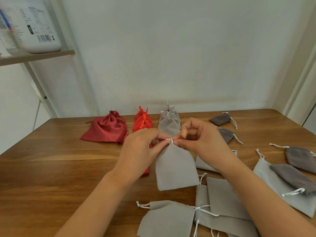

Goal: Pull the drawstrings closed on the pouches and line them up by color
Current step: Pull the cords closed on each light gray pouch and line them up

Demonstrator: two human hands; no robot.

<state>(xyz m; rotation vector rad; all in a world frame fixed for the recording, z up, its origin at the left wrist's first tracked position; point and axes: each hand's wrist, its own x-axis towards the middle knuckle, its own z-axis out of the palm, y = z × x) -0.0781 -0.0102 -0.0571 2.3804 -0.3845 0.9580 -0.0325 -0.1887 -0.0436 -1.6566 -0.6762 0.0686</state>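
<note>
Now: closing one light grey pouch (176,170), held up over the middle of the table (51,168); the neck is already gathered tight.
L side: left hand (142,144), fingers pinch the white drawstring (170,140) just left of the neck.
R side: right hand (200,139), thumb & first finger pinch the same drawstring just right of the neck, other fingers curled.
Rows so far: near the far edge, side by side: dark red pouch (106,130), orange-red pouches (142,122), closed grey pouches (169,122).
Not sorted yet: flat light grey pouches (165,218) by the front edge; dark grey pouches (220,119) toward the far right corner, closed or not I cannot tell.
How to do it well: pull both cord ends apart evenly & level, w/o twisting the neck; keep the pinch close to the fabric; no hard tug, the cord looks thin.
Then, prob.: lay it at the near end of the grey row, neck pointing the same way as the others.
</note>
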